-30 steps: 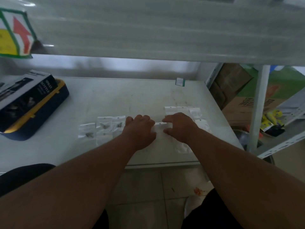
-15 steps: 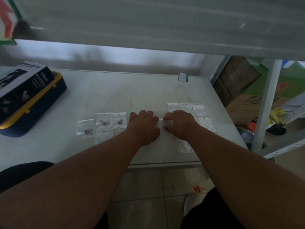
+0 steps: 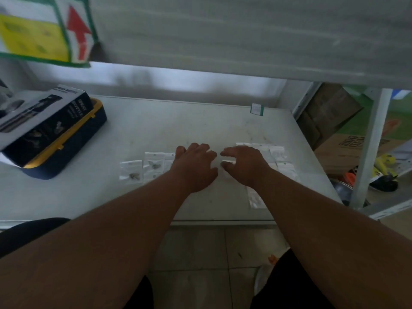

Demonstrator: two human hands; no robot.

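Near the front edge of the tabletop (image 3: 178, 121), right of centre, a small clear bag (image 3: 228, 162) is pinched between thumb and forefinger of the right hand (image 3: 247, 168) (contents not discernible). The left hand (image 3: 196, 169) is laid flat just beside it, fingers pressed together, partly over a row of filled bags (image 3: 153, 165).

The head camera is looking forward and down from behind and above the left hand (image 3: 194, 169) and right hand (image 3: 246, 167), closely framing the table (image 3: 178, 121) beneath them.
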